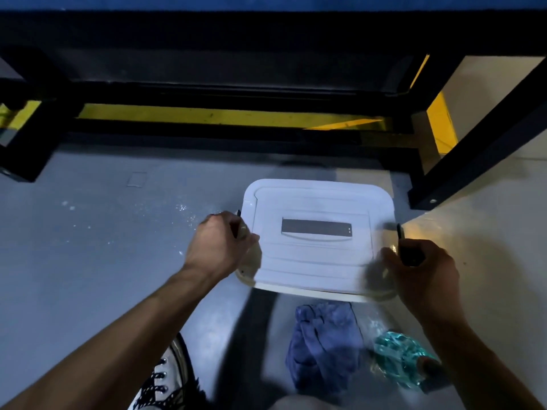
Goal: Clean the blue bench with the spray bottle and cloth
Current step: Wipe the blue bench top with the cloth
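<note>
both hands are curling round the side latches of a white box on the floor: left hand, right hand. cloth and spray bottle are lying just beside it; bench is sitting beyond.

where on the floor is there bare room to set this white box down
Bare grey floor lies left of the white box, between left hand and black frame. Near side is crowded: blue cloth and teal bottle. Right hand nears the frame leg.
</note>
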